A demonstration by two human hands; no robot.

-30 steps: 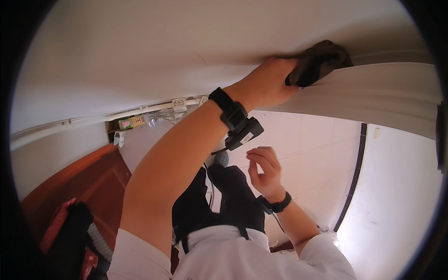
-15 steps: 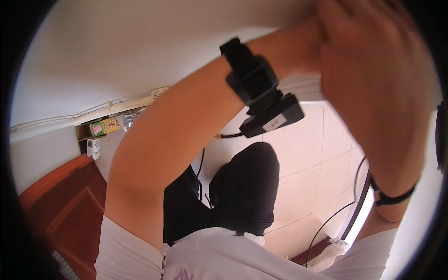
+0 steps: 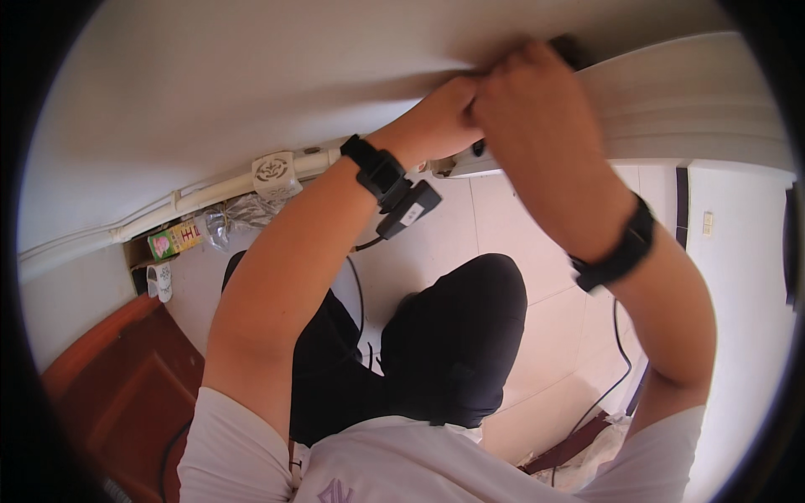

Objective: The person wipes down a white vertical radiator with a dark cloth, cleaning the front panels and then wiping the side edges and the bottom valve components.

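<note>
Close to the pale wall, my two hands meet. My right hand (image 3: 532, 96) has its fingers bent closed and crosses in front of my left hand (image 3: 465, 99), whose visible part is curled while most of its fingers are hidden. A blurred dark thing (image 3: 570, 52) shows just past the right hand's knuckles. Below the hands a small black piece (image 3: 479, 148) peeks out. What either hand grips cannot be made out. A black strap with a small box (image 3: 407, 208) sits on my left forearm, and another black strap (image 3: 620, 251) circles my right wrist.
Along the wall's foot runs a white pipe (image 3: 218, 191) with a patterned white cover (image 3: 275, 173). Beside it are clear plastic wrapping (image 3: 251, 211), a yellow-green carton (image 3: 174, 241) and a white patterned item (image 3: 159, 282). A red-brown wooden panel (image 3: 126, 360) stands at left; a cable (image 3: 616, 344) hangs at right.
Both hands have moved left and farther from my body, toward the wall. My right hand's fingers, blurred near the left wrist before, are now bent at the left hand.
</note>
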